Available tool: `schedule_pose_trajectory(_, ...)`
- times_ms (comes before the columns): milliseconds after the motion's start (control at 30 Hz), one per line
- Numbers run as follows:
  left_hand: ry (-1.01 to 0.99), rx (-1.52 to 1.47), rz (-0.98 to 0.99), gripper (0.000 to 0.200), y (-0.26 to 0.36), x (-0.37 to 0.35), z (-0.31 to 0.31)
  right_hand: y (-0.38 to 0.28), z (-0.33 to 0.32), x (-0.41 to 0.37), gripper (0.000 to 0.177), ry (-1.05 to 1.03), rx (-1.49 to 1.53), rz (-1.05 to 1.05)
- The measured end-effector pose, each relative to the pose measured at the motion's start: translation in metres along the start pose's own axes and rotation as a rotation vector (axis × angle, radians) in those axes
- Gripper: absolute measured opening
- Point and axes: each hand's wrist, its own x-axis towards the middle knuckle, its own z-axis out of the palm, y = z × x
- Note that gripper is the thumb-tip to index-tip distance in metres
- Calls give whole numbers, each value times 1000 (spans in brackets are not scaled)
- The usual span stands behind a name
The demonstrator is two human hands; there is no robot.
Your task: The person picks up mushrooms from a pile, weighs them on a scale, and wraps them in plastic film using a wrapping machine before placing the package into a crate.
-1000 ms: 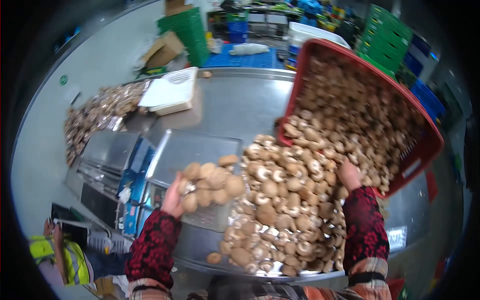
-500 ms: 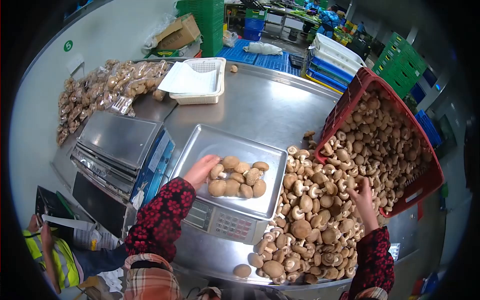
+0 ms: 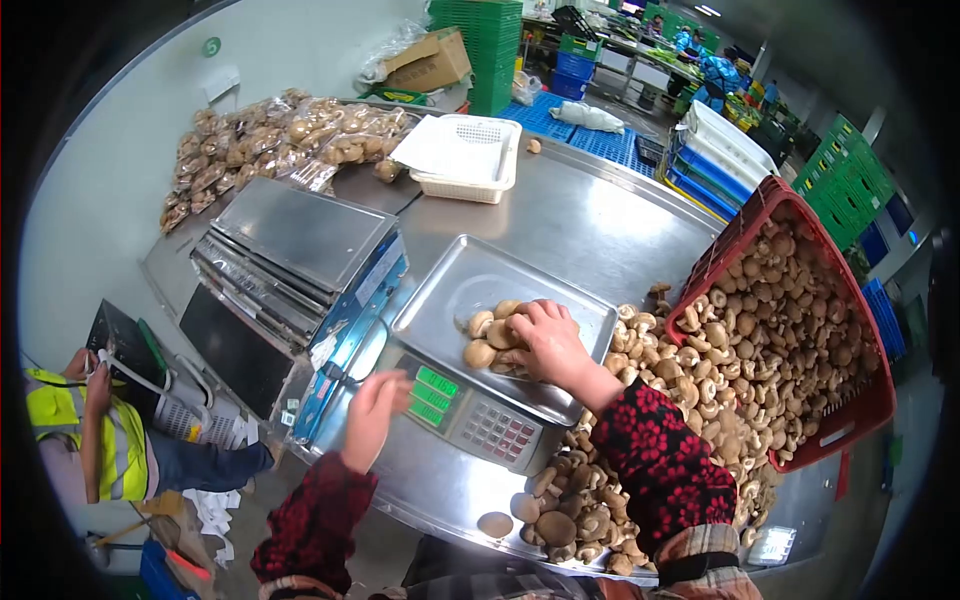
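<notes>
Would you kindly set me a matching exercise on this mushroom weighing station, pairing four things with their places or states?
Things:
1. right hand
2. left hand
3. red crate
4. white basket

Places or states:
A. beside the scale's green display
B. tilted, on the person's right
C. on the mushrooms in the metal tray
D. beside the bagged mushrooms, at the far side of the table

Pairs: 1-C, 2-A, 3-B, 4-D.
</notes>
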Motion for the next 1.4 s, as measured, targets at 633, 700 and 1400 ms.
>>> schedule_pose_trajectory(633,-146,81,-201,26,12,-40,-72,60,-32,-178,19,455,175,633)
schedule_pose_trajectory(700,-205,69,-171,27,22,-9,-65,53,-32,-167,17,467,194,685)
schedule_pose_trajectory(1400,-774,207,-176,51,-17,168,38,-16,31,-74,24,292,778,1216)
